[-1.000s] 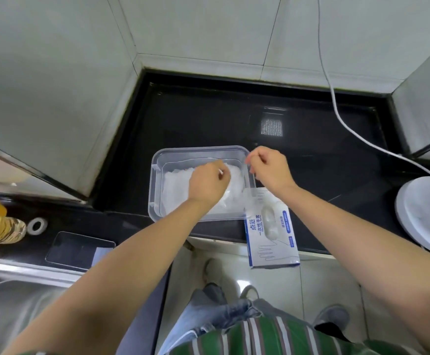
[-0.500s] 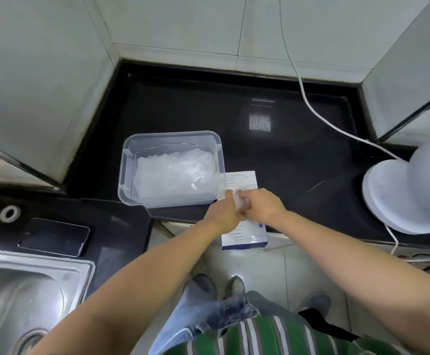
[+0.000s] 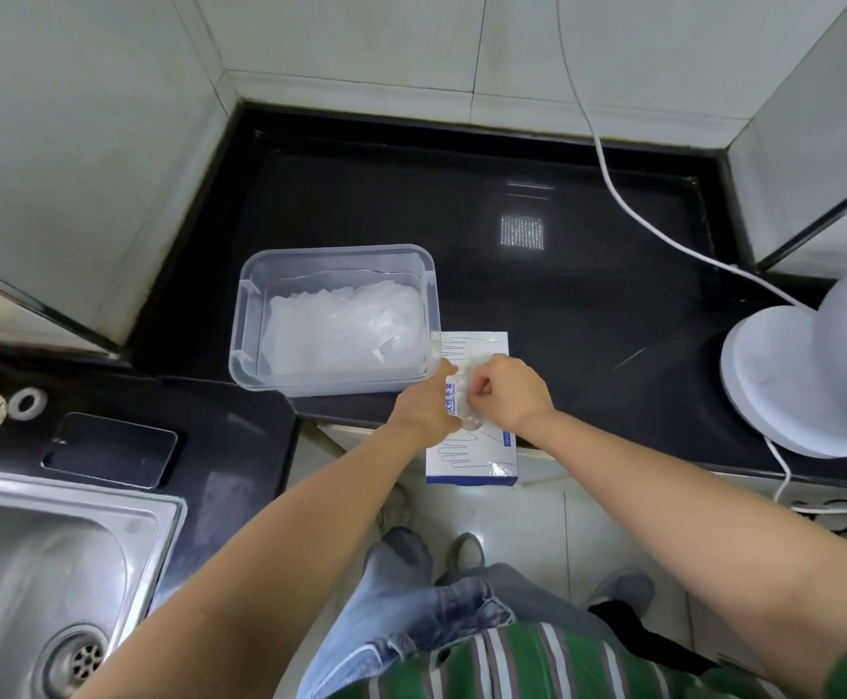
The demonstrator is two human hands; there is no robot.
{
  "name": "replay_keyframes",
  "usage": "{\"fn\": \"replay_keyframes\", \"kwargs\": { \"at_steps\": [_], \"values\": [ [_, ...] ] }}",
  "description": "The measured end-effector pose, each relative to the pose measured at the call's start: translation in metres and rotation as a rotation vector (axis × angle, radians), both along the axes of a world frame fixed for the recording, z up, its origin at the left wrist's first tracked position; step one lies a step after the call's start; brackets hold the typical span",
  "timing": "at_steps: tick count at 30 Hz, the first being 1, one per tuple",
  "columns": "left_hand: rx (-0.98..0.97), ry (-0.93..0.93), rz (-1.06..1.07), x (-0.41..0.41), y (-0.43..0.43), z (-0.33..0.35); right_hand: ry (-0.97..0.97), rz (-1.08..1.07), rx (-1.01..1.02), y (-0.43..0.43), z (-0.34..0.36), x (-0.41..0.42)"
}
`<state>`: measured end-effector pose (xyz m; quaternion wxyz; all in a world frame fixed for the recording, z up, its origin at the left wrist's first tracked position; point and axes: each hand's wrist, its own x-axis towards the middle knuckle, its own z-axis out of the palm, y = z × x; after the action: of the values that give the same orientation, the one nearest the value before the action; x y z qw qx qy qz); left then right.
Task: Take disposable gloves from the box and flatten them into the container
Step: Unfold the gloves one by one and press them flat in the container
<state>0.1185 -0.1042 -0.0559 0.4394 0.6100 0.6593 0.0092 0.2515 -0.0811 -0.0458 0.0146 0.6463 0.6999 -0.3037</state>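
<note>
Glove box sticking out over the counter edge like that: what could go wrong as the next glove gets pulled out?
1. The glove box overhangs the counter; a hard tug by the right hand could tip it to the floor if the left hand on it slips.
2. The glove being pinched may drag others out in a clump.
</note>
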Motion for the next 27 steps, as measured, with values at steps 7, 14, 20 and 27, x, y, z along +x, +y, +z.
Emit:
{"fn": "replay_keyframes", "kwargs": {
  "at_steps": [7,14,20,27],
  "values": [
    [0.009,-0.023,-0.004,0.0,0.003,-0.005,-0.066,0.042,0.036,0.001,0.001,-0.006],
    [-0.007,-0.017,0.004,-0.001,0.004,-0.004,0.012,0.015,0.088,0.004,-0.009,-0.005],
    [-0.02,-0.066,0.005,-0.003,0.002,-0.002,0.604,-0.334,0.032,0.014,0.008,0.012],
    [-0.034,-0.04,-0.011,0.0,0.002,0.006,1.062,-0.763,-0.017,0.04,0.046,0.022]
  ]
}}
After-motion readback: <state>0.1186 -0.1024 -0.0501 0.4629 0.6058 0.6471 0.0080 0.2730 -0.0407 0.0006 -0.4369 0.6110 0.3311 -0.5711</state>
